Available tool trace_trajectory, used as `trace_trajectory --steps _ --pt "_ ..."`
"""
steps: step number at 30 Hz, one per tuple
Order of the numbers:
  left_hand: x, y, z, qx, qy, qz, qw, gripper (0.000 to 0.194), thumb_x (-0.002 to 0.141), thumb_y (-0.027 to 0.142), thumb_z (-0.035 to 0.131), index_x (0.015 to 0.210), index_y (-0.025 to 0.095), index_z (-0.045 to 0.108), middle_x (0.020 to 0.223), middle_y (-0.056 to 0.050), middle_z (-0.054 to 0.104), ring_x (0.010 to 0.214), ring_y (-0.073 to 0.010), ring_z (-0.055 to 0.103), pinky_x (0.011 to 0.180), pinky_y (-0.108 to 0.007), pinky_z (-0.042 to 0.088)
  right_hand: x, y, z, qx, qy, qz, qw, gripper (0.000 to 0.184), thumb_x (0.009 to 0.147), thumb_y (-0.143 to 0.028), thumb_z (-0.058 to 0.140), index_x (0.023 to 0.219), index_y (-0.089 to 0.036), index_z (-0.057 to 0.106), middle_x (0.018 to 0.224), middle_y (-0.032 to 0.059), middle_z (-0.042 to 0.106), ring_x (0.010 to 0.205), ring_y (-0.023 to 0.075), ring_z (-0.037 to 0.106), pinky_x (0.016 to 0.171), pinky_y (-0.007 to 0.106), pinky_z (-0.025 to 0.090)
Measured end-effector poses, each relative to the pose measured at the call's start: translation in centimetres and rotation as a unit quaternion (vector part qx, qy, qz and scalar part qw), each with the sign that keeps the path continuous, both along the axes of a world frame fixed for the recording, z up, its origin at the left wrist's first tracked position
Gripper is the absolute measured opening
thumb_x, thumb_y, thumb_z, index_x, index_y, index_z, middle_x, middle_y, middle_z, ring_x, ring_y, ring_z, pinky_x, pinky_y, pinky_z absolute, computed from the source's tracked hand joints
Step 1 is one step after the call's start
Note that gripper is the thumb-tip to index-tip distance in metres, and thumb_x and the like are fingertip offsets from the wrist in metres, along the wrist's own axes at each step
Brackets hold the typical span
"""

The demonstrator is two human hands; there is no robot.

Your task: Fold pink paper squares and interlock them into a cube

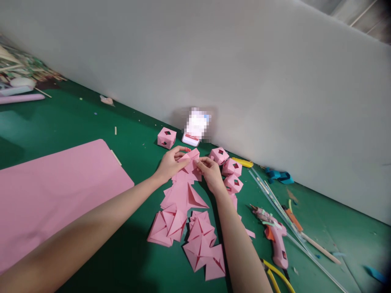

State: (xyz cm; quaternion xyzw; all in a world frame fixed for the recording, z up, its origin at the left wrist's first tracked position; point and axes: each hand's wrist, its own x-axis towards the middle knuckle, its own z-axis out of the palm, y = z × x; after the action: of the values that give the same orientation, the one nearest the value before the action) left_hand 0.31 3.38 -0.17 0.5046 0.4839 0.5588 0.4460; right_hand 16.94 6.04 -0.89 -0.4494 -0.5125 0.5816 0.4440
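While both hands meet near the centre of the head view, the left hand [172, 165] and the right hand [210, 171] pinch a creased pink folded-paper piece [193, 155] between their fingers, one at each side. Whether it touches the loose pink paper pieces [180, 196] just below cannot be told. From the held piece, a pink faceted paper box with diamond-shaped holes [166, 138] sits at ten o'clock and a lit phone [195, 127] leans against the pale grey wall [259, 81] at twelve. Three similar pink paper boxes [231, 170] cluster at three, near the right hand. Flat pink folded squares [200, 240] overlap at six on the green desk [122, 248]. At four lies a pink glue gun [278, 241], with yellow-handled pliers [276, 276] nearer five; a large pink sheet [61, 195] spreads toward eight.
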Motion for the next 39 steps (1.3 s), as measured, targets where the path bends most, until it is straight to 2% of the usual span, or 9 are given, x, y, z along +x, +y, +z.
trace_trajectory --steps 7,14,21,29,39 --pt "-0.02 0.11 -0.14 0.013 0.01 -0.002 1.0 0.034 0.072 0.022 0.069 0.105 0.017 0.063 0.088 -0.004 0.071 0.086 -0.0197 0.069 0.075 -0.029 0.055 -0.09 -0.03 0.07 0.002 -0.003 -0.001 1.0 0.037 0.063 -0.049 0.083 0.077 -0.019 0.066 0.063 -0.0029 0.057 0.055 0.0104 0.048 0.053 0.026 0.038" --pt "-0.08 0.19 -0.31 0.007 0.039 -0.01 0.999 0.038 0.072 0.023 0.071 0.108 0.018 0.063 0.084 -0.003 0.07 0.079 -0.0177 0.068 0.072 -0.029 0.055 -0.17 -0.13 0.25 0.002 0.005 0.0 1.0 0.035 0.063 -0.047 0.083 0.076 -0.02 0.066 0.062 -0.0035 0.056 0.054 0.0101 0.046 0.051 0.026 0.035" --pt "-0.03 0.15 -0.28 0.01 0.013 -0.014 1.0 0.038 0.073 0.023 0.07 0.109 0.016 0.061 0.084 -0.003 0.069 0.08 -0.0178 0.068 0.07 -0.028 0.054 -0.14 -0.09 -0.04 0.023 -0.003 0.003 1.0 0.031 0.067 -0.045 0.081 0.078 -0.019 0.066 0.064 -0.0028 0.056 0.055 0.0099 0.046 0.052 0.025 0.036" --pt "-0.07 0.19 -0.29 0.008 0.015 -0.018 1.0 0.038 0.072 0.023 0.072 0.108 0.016 0.062 0.085 -0.003 0.07 0.079 -0.0171 0.068 0.069 -0.027 0.054 -0.24 -0.09 0.01 0.014 0.0 -0.007 1.0 0.034 0.065 -0.046 0.082 0.078 -0.019 0.066 0.066 -0.002 0.058 0.056 0.0101 0.047 0.052 0.025 0.037" --pt "0.06 -0.01 0.13 0.003 0.02 0.003 1.0 0.034 0.074 0.025 0.069 0.106 0.016 0.062 0.089 -0.004 0.071 0.082 -0.0183 0.068 0.063 -0.024 0.051 -0.27 -0.25 0.21 0.032 -0.001 0.017 0.999 0.032 0.068 -0.046 0.08 0.081 -0.019 0.067 0.064 -0.0034 0.057 0.054 0.0092 0.046 0.052 0.024 0.037"
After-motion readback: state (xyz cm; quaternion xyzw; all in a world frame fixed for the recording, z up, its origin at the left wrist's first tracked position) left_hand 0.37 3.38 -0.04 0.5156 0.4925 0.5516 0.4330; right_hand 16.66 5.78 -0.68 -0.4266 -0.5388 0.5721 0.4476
